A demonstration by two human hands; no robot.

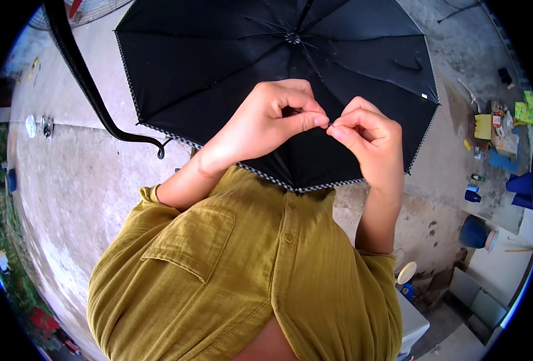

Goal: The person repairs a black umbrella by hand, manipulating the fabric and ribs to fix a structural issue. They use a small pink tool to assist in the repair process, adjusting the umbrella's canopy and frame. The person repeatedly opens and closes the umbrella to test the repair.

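2 pinches, left hand (284, 111) and right hand (370, 129), close fingertip to thumb and meet or nearly so over the open umbrella's (350, 72) near half; anything held is too small to tell. Its checked near edge borders the shirt (248, 259). Around spreads concrete floor (68, 198), a fan (92, 11) past the umbrella's far-left corner, a bucket (473, 233) toward the right edge.

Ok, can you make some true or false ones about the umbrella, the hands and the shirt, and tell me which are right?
1. The black umbrella is open. True.
2. The hands are far apart. False: the left hand and right hand are close together.
3. The shirt has buttons down its front. True.
4. The umbrella's edge is plain. False: it has a checked trim.
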